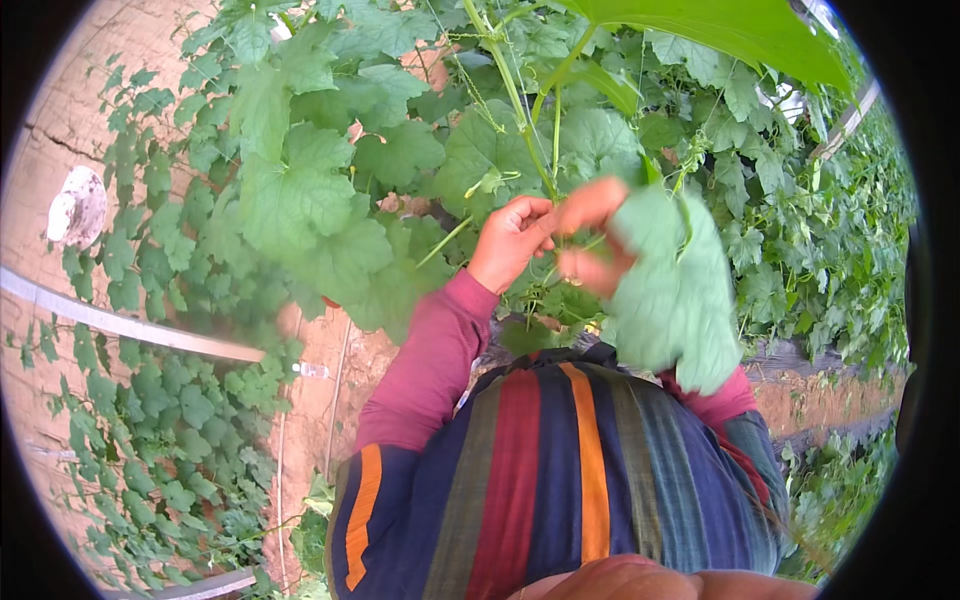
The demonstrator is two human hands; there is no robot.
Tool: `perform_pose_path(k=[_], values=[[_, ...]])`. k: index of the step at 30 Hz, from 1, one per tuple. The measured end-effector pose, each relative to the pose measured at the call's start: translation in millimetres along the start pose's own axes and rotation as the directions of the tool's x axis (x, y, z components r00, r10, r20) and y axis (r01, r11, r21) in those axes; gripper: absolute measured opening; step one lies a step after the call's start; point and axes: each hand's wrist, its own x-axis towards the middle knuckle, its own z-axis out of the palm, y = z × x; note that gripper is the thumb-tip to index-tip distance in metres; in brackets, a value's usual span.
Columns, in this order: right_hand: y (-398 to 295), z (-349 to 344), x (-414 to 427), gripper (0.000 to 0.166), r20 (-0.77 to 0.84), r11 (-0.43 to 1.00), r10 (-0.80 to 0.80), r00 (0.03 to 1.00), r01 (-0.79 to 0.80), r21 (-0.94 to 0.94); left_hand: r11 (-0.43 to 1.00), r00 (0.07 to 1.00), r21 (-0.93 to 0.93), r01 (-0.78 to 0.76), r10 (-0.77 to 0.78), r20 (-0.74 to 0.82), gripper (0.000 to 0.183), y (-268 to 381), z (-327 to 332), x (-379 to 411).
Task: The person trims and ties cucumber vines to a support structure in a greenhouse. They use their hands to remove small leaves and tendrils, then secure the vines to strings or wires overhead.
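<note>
A green climbing vine stem (525, 124) comes down from the top of the view to my hands, with thin string beside it. My left hand (510, 240) pinches the stem between thumb and fingers at chest height. Close on its right is my right hand (596, 232), blurred, its thumb and fingers curved around the same spot; whether they hold anything cannot be made out. A broad blurred leaf (667, 292) hides the back of that hand and its wrist. Below the hands is a lower cluster of leaves (566, 300), near my striped garment.
Dense vine foliage (787, 225) stands ahead and to the right. At left are a cracked earthen wall (67, 142), a white round fixture (78, 208) and a curved metal pipe (135, 319). A small clear bottle (310, 370) is near the soil path. A large leaf (720, 34) overhangs the top.
</note>
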Motion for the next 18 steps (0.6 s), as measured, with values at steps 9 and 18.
perform_pose_path(k=[9,18], values=[[46,-6,40,0.026,0.056,0.988,0.141,0.988,-0.137,-0.078,0.997,0.993,-0.06,-0.053,0.06,0.106,0.011,6,1,-6],[38,-28,56,0.014,-0.324,0.817,-0.214,0.922,-0.013,-0.577,0.998,0.994,-0.055,-0.039,0.045,0.103,0.012,7,-9,-14]])
